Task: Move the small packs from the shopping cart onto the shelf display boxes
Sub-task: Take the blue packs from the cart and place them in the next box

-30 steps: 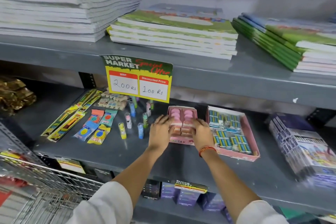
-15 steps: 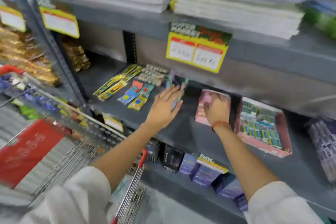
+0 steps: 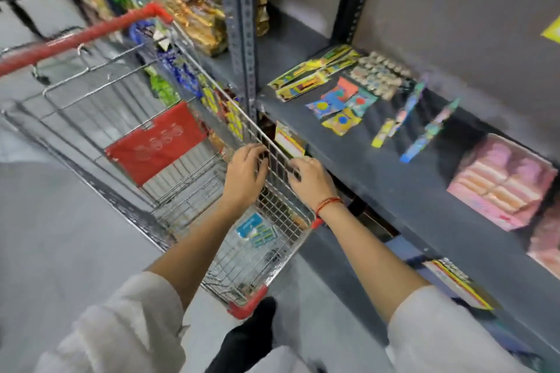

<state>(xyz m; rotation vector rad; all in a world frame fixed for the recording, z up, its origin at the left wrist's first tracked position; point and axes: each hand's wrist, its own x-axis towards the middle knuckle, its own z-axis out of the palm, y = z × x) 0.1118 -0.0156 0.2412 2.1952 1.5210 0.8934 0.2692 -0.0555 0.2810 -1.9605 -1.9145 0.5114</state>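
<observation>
While our left hand (image 3: 247, 172) and right hand (image 3: 309, 180) hang over the shopping cart (image 3: 169, 118) rim, fingers loosely spread and holding nothing, we see 1 blue small pack (image 3: 256, 228) lying on the cart's wire floor. Well apart, the pink display box (image 3: 500, 182) sits on the grey shelf (image 3: 378, 166).

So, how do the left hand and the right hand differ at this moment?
The left hand is inside the shopping cart, fingers spread over the wire side; the right hand reaches over the top rim from the shelf side. The right wrist wears a red thread band; the left wrist is bare. The left hand sits slightly higher in the picture. Both hold no pack, and both arms end in white sleeves.
</observation>
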